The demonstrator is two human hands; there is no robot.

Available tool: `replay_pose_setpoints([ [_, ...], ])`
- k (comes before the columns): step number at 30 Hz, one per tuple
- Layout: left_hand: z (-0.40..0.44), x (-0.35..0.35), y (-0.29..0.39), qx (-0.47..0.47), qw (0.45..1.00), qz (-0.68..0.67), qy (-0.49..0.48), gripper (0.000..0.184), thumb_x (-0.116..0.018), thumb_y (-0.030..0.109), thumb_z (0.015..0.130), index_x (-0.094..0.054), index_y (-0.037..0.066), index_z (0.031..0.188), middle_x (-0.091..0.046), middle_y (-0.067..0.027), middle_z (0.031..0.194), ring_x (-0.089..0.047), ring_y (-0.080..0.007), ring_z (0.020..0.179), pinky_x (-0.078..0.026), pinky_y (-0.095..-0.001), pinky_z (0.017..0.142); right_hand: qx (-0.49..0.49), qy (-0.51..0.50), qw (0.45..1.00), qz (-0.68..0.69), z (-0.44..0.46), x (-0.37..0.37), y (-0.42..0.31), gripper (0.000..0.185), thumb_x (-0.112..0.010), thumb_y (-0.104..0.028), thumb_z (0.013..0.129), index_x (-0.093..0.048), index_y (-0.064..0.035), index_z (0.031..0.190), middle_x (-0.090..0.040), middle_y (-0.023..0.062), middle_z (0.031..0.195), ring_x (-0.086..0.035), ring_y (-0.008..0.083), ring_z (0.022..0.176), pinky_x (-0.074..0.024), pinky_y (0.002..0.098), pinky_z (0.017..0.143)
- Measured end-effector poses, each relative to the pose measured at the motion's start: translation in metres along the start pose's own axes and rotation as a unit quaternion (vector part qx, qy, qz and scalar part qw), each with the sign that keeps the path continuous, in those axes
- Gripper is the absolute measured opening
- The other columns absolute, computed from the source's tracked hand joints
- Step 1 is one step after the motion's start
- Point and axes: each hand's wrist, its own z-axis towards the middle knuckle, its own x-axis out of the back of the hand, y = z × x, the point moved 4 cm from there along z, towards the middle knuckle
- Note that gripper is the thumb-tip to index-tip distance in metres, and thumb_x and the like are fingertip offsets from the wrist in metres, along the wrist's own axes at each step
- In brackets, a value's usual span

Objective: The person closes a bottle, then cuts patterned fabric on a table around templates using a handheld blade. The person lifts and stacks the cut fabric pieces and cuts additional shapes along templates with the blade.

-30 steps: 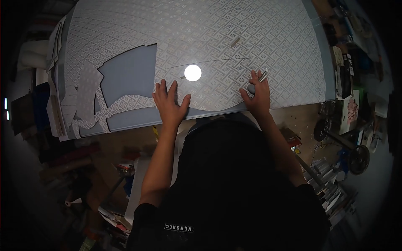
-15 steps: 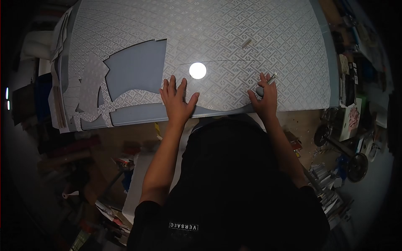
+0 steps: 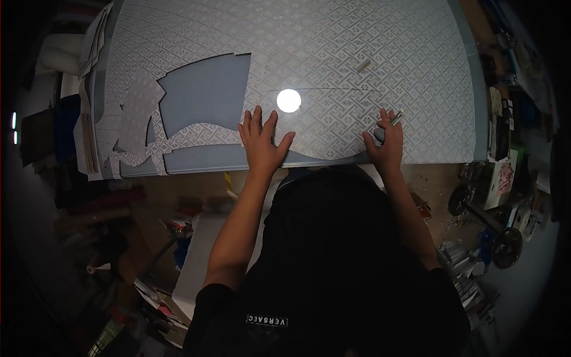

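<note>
Pale patterned sheet material (image 3: 333,35), woven-looking with a lattice and small flowers, covers the grey-blue table (image 3: 205,89). My left hand (image 3: 262,146) rests palm down on its near edge, fingers spread, right of a large cut-out opening. My right hand (image 3: 388,146) lies on the sheet farther right, fingers bent. A slim silver tool (image 3: 397,117) sticks out between its fingers; its kind is unclear. Beside the thumb shows a dark grey rounded piece (image 3: 379,135), partly hidden by the hand. Between the hands the sheet's near edge curves in a wave.
A loose cut piece (image 3: 140,107) lies at the left, near narrow leftover strips (image 3: 196,135). A thin dark line (image 3: 333,89) crosses the sheet beyond a bright round spot (image 3: 289,100). A small brownish strip (image 3: 364,66) lies farther back. Stacked panels (image 3: 89,143) stand at the table's left edge.
The whole view has shifted, so table, sheet and hands appear slightly farther right. Both hands keep about the same places on the sheet.
</note>
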Motion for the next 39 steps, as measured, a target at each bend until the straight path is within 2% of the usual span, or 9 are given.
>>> replay_pose_setpoints([
  [5,0.0005,0.0012,0.0011,0.005,1.0,0.0,-0.003,0.066,-0.082,0.044,0.08,-0.064,0.013,0.135,-0.04,-0.0204,0.156,-0.028,-0.0473,0.148,-0.018,-0.0686,0.117,-0.006,-0.003,1.0,-0.018,0.0006,0.0,-0.0031,0.065,-0.081,-0.023,0.083,-0.053,-0.0011,0.138,-0.064,0.0176,0.13,-0.047,0.0423,0.139,-0.0327,0.0558,0.116],
  [8,0.0004,0.0016,0.0015,0.007,1.0,-0.003,-0.005,0.066,-0.081,0.045,0.08,-0.064,0.013,0.135,-0.04,-0.0208,0.156,-0.028,-0.0471,0.148,-0.017,-0.0688,0.117,0.003,0.0,1.0,-0.022,-0.0005,-0.0022,0.0006,0.073,-0.081,-0.022,0.083,-0.049,-0.0014,0.145,-0.064,0.0167,0.124,-0.048,0.0419,0.138,-0.0334,0.0557,0.115],
  [12,0.0,0.0009,0.001,0.004,1.0,-0.005,-0.003,0.066,-0.082,0.044,0.08,-0.064,0.013,0.136,-0.04,-0.0205,0.156,-0.028,-0.0471,0.148,-0.018,-0.069,0.117,-0.006,0.001,1.0,-0.012,0.0001,-0.0008,-0.0014,0.062,-0.081,-0.022,0.083,-0.055,-0.0012,0.135,-0.063,0.0174,0.132,-0.047,0.0422,0.138,-0.0335,0.0556,0.115],
  [15,-0.0002,0.0001,0.0,0.002,1.0,-0.003,-0.005,0.066,-0.082,0.043,0.08,-0.064,0.013,0.136,-0.04,-0.0199,0.156,-0.027,-0.0471,0.149,-0.018,-0.069,0.117,0.019,0.015,1.0,-0.016,0.0,0.0008,-0.0036,0.049,-0.081,-0.022,0.083,-0.058,-0.0016,0.121,-0.059,0.0182,0.142,-0.046,0.0431,0.139,-0.0336,0.0553,0.115],
  [17,-0.0001,-0.0005,-0.0002,0.002,1.0,-0.005,-0.006,0.066,-0.082,0.043,0.079,-0.064,0.013,0.136,-0.04,-0.0196,0.156,-0.027,-0.0471,0.149,-0.017,-0.0688,0.117,-0.014,-0.008,1.0,-0.001,0.0012,0.0013,-0.0042,0.042,-0.081,-0.022,0.083,-0.056,-0.0024,0.112,-0.055,0.0184,0.148,-0.045,0.044,0.139,-0.0334,0.055,0.115],
  [24,0.0003,-0.0009,-0.0006,-0.002,1.0,-0.007,-0.002,0.067,-0.082,0.043,0.079,-0.063,0.011,0.135,-0.039,-0.0192,0.157,-0.027,-0.0472,0.149,-0.017,-0.0682,0.118,0.005,-0.004,1.0,-0.015,0.0009,0.0025,-0.0033,0.047,-0.081,-0.023,0.084,-0.057,-0.0008,0.117,-0.056,0.0195,0.146,-0.046,0.0442,0.138,-0.0357,0.0548,0.112],
  [29,0.0005,-0.0009,-0.0013,-0.004,1.0,-0.003,-0.008,0.067,-0.082,0.043,0.08,-0.063,0.01,0.135,-0.039,-0.0201,0.157,-0.027,-0.0476,0.148,-0.017,-0.0682,0.118,-0.002,-0.003,1.0,-0.009,0.0001,0.0018,-0.0034,0.069,-0.08,-0.023,0.084,-0.051,0.002,0.141,-0.062,0.0196,0.129,-0.047,0.0435,0.137,-0.0358,0.0552,0.111],
  [35,0.0018,0.0007,-0.0001,-0.012,1.0,-0.001,-0.01,0.066,-0.081,0.043,0.081,-0.062,0.009,0.135,-0.039,-0.0213,0.156,-0.028,-0.0482,0.147,-0.017,-0.0686,0.117,-0.009,-0.012,1.0,0.003,-0.0002,0.0021,-0.003,0.072,-0.08,-0.021,0.084,-0.048,0.0011,0.145,-0.063,0.0202,0.124,-0.045,0.0427,0.139,-0.0309,0.0545,0.117],
  [39,0.0045,0.0025,0.0028,-0.018,1.0,-0.003,-0.011,0.066,-0.08,0.043,0.081,-0.062,0.009,0.134,-0.041,-0.0227,0.153,-0.03,-0.0487,0.145,-0.017,-0.0688,0.117,-0.047,0.027,0.997,0.06,-0.0035,0.0046,-0.0025,0.069,-0.079,-0.02,0.086,-0.048,0.003,0.143,-0.064,0.0209,0.127,-0.046,0.0416,0.139,-0.0338,0.05,0.117],
])
